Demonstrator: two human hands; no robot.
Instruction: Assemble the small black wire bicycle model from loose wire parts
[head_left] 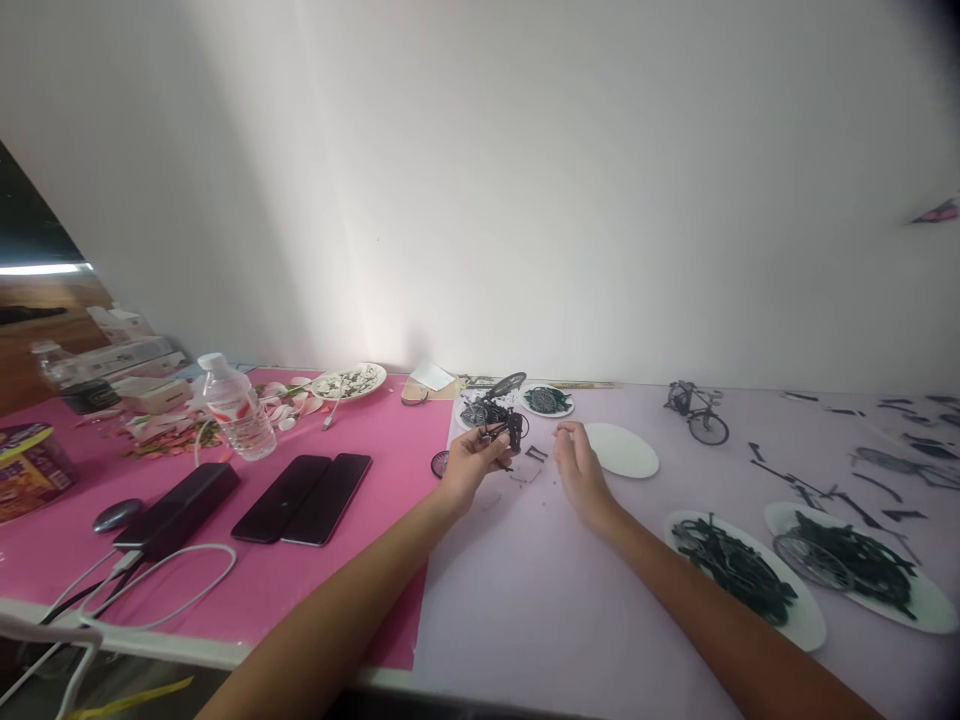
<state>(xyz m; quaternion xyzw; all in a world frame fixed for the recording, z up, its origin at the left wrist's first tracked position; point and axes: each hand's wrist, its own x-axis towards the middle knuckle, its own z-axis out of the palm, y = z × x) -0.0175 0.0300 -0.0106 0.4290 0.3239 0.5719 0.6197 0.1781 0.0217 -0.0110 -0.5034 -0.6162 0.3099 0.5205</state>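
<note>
My left hand (pixel 474 462) grips a small black model bicycle (pixel 495 412) above the white sheet, its thin wheel tilted upward. To its right, my right hand (pixel 579 462) is raised with fingers curled close together; whether anything small is between them is hidden. A bare white plate (pixel 621 450) lies just beyond my right hand. Small dark parts (pixel 535 454) rest on the sheet between my hands. Behind my left hand, a plate with black parts (pixel 547 400) stands near the wall. Another model bicycle (pixel 697 412) stands upright at the right back.
Two plates of dark parts (pixel 816 632) (pixel 934 612) sit at the right front, with loose parts (pixel 862 508) behind. On the pink sheet (pixel 360 580) at left are two phones (pixel 326 498), a black power strip (pixel 178 510) with cables, a bottle (pixel 236 410) and a plate of pale pieces (pixel 351 384).
</note>
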